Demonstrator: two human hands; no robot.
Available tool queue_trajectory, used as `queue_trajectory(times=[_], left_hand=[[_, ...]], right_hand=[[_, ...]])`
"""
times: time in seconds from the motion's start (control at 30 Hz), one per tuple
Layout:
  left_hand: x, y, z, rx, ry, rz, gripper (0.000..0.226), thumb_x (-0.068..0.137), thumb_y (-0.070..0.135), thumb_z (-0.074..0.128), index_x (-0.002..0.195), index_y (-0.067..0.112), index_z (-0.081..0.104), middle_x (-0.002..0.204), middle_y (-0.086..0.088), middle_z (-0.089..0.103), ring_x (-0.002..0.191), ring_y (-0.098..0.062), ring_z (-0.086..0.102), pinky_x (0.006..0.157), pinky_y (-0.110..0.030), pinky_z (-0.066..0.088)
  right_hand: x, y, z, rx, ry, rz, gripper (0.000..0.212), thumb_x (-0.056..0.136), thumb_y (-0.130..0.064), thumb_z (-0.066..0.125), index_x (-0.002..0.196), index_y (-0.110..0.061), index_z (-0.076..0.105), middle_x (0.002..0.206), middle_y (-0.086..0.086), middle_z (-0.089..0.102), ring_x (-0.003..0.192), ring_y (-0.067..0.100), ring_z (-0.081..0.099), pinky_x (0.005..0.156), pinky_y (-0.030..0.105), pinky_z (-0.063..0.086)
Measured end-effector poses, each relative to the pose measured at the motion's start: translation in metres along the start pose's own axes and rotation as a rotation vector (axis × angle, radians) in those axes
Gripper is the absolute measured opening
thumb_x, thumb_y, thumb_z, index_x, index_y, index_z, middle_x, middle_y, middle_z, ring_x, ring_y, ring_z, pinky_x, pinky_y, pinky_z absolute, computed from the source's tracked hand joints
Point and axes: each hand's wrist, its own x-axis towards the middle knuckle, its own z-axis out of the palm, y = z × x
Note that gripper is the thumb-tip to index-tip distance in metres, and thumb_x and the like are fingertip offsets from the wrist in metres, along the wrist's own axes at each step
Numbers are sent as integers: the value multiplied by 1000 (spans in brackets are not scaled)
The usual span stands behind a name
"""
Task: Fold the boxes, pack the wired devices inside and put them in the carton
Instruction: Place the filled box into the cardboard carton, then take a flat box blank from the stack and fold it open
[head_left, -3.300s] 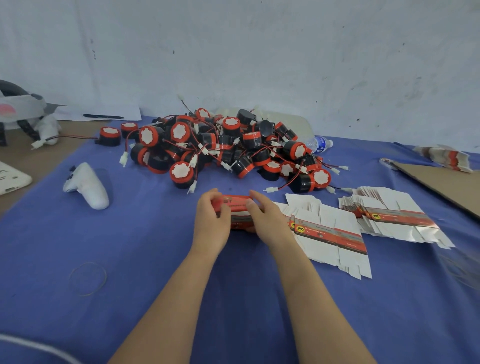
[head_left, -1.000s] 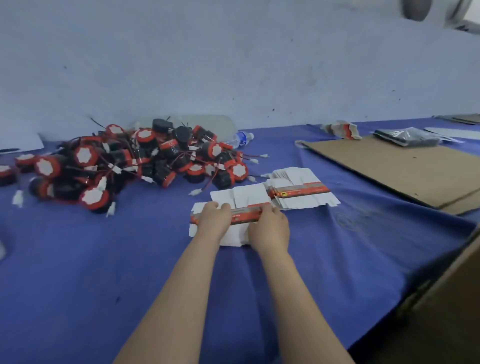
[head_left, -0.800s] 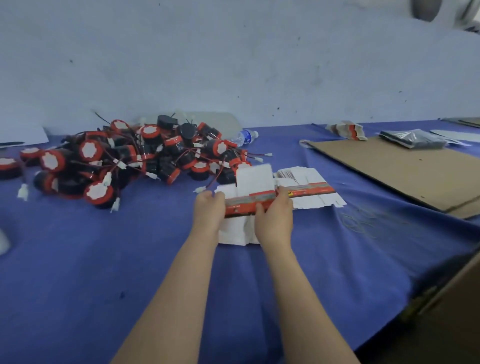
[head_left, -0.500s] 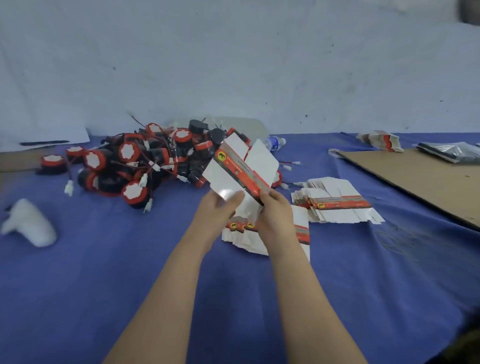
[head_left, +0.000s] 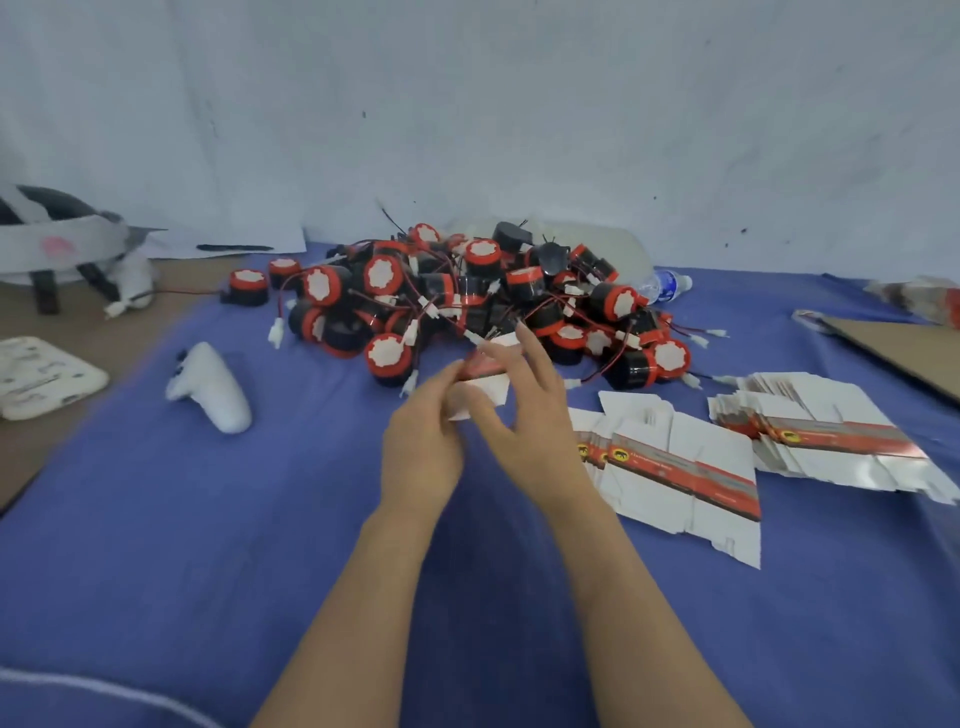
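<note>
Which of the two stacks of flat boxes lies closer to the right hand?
The left stack, beside the right hand; the other stack lies farther right.

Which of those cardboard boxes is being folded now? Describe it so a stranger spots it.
On the blue cloth, look just in front of the heap of red-and-black wired devices. There the left hand pinches a red-and-white box, the right hand touching it; unlike the flat stacks at right, it is raised.
</note>
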Motion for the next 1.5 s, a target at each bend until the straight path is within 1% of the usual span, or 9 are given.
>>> queue_trajectory(times=[0.13,0.23,0.37,0.63,0.87,1.0,1.2,1.37,1.5], left_hand=[[7,-11,-1,79,221,-72,28,99,17,48,122,16,62,114,2,66,105,-16,60,83,-22,48],[2,-12,5,112,172,59,17,95,20,57,106,17,69,96,16,64,90,-3,60,73,-4,43],[-3,-10,17,187,77,204,21,93,22,61,112,21,70,116,21,59,115,-4,50,95,-13,35],[-6,0,20,-305,-2,-204,55,102,38,35,152,28,16,156,8,25,140,-10,27,102,-20,27],[-8,0,24,-280,-204,-140,53,103,37,29,151,37,7,158,19,5,144,2,5,116,-24,13],[-8,-6,23,-152,-106,-114,55,102,25,43,150,29,18,118,36,37,108,13,37,79,2,30],[-1,-14,20,-187,51,-169,43,99,9,42,136,32,45,124,14,48,111,-8,47,89,-25,43],[0,-16,17,-185,193,-194,45,94,-3,39,123,28,55,99,21,55,91,2,53,70,-11,43],[2,-14,14,-220,227,-202,47,91,-4,39,118,29,58,101,19,57,91,2,54,67,-8,41]], right_hand=[[-7,14,-3,-45,-258,18,63,91,-17,58,144,-32,30,158,-9,15,145,3,4,99,16,24],[-8,18,1,-64,-91,125,51,94,-11,47,141,-29,39,142,-5,43,112,11,47,78,19,37],[-9,24,-1,-303,30,310,28,102,-21,35,116,-15,59,105,7,66,87,23,55,70,33,40],[-13,22,2,-162,147,313,37,104,-21,33,136,-17,52,118,9,65,106,28,58,80,31,42],[-7,23,1,59,195,474,20,102,-19,34,92,-15,50,78,-10,46,72,7,45,56,16,31],[-7,25,-3,65,145,435,24,100,-14,34,99,-14,57,87,-3,56,79,14,51,59,19,35],[-9,24,-10,330,0,359,34,94,-5,46,101,-31,66,94,-6,68,98,24,64,84,30,56],[-8,19,-12,674,-207,393,25,98,-34,49,94,-43,72,103,-9,71,103,12,64,88,24,54],[-10,27,-17,871,-283,439,29,99,-31,50,126,-30,60,128,-3,62,117,16,60,100,35,49]])
